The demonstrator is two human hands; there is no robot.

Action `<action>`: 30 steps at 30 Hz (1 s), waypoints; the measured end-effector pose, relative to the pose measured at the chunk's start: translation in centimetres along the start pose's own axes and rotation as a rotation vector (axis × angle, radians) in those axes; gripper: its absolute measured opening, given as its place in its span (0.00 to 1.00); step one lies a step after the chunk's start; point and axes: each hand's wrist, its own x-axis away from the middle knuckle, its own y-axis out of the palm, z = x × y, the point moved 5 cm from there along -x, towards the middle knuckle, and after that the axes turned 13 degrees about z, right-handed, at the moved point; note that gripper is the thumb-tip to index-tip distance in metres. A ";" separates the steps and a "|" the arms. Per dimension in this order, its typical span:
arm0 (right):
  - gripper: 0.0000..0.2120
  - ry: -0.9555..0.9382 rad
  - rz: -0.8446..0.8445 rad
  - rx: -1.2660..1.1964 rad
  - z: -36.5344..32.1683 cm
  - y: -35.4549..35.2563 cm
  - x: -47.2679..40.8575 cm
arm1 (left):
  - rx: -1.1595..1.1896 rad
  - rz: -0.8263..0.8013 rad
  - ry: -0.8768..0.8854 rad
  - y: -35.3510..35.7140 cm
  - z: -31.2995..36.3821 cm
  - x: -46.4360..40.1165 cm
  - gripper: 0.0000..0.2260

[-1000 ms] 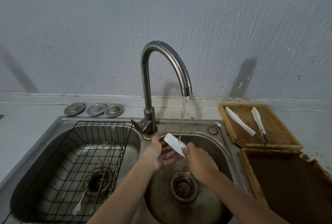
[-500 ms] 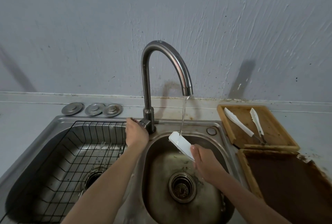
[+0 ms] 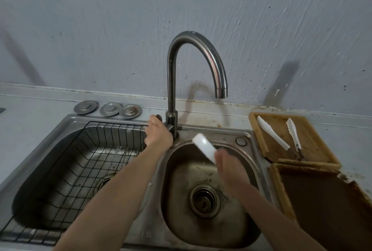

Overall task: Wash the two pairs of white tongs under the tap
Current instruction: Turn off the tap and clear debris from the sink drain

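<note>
Two hands at work: left hand [image 3: 159,134] grips the lever at the tap [image 3: 196,57] base, fingers curled round it; no water shows at the spout. Right hand [image 3: 229,168] holds a white tongs pair [image 3: 204,147] by its lower end, the blade angled up-left over the right sink basin [image 3: 203,236], just below the spout. Exact finger wrap is blurred.

To do it well, imo: keep the blade under the spout while working the lever, then turn the tongs so both faces get rinsed; grip firm, since wet smooth plastic slips.

Second tongs [image 3: 281,138] lie splayed on a wooden tray [image 3: 322,138] on the tabletop, well apart from the sink; white arms w/ a metal hinge end. Steel basin looks dull & stained.
</note>
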 end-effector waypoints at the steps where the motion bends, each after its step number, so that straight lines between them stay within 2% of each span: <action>1: 0.12 -0.025 -0.194 0.186 0.5 2.1 0.5 | -0.004 -0.001 0.004 -0.1 0.0 0.0 0.20; 2: 0.12 -0.063 -0.412 0.420 0.9 3.9 1.5 | -0.007 -0.003 0.002 -0.1 -0.1 0.1 0.20; 3: 0.13 -0.105 -0.558 0.616 1.1 5.0 2.4 | -0.008 -0.005 0.003 -0.1 -0.1 0.2 0.21; 4: 0.13 -0.147 -0.602 0.708 0.8 5.5 2.7 | -0.010 -0.007 0.008 -0.1 -0.1 0.2 0.21; 6: 0.11 -0.214 -0.515 0.688 -0.9 5.6 1.9 | -0.009 0.000 0.015 -0.1 -0.1 0.1 0.21; 8: 0.13 -0.126 -0.375 0.528 -2.1 4.9 1.0 | -0.006 0.003 0.012 -0.1 -0.2 0.1 0.21; 9: 0.16 -0.067 -0.387 0.508 -2.0 5.0 0.8 | -0.004 0.004 0.015 0.0 -0.2 0.1 0.21; 11: 0.17 0.025 -0.625 0.665 -0.9 6.0 2.1 | 0.000 0.006 0.025 0.0 -0.2 0.1 0.21; 13: 0.16 0.020 -0.755 0.799 -0.5 6.0 2.7 | 0.005 0.009 0.025 0.1 -0.2 0.1 0.20; 14: 0.15 0.017 -0.736 0.801 -0.9 5.5 2.4 | 0.003 0.010 0.027 0.1 -0.2 0.0 0.20; 17: 0.15 0.063 -0.595 0.595 -1.8 5.4 1.6 | 0.008 0.011 0.028 0.0 -0.2 0.0 0.20; 18: 0.16 0.082 -0.617 0.669 -1.7 5.5 1.9 | 0.010 0.014 0.028 0.0 -0.2 0.0 0.20; 19: 0.15 0.166 -0.584 0.809 -1.1 5.6 2.0 | 0.009 0.017 0.026 0.0 -0.3 0.1 0.20; 21: 0.12 0.427 -0.555 0.844 -1.0 2.9 2.6 | 0.013 0.017 0.028 -0.1 -0.2 0.1 0.21; 22: 0.12 0.368 -0.596 0.718 -1.7 2.9 2.6 | 0.020 0.018 0.027 -0.1 -0.2 0.1 0.21; 23: 0.14 0.177 -0.505 0.624 -1.6 4.2 1.8 | 0.027 0.018 0.022 -0.1 -0.3 0.1 0.21; 25: 0.18 0.031 -0.724 0.584 -1.9 4.3 2.3 | 0.035 0.016 0.011 -0.1 -0.3 0.2 0.22; 26: 0.19 0.020 -0.755 0.579 -1.6 4.1 2.3 | 0.030 0.010 0.016 -0.1 -0.3 0.2 0.22; 28: 0.21 0.034 -0.679 0.555 -1.0 3.8 1.8 | 0.036 0.003 0.022 -0.2 -0.3 0.2 0.22; 30: 0.24 0.017 -0.694 0.534 0.1 3.6 2.1 | 0.046 0.019 0.020 -0.1 -0.4 0.2 0.22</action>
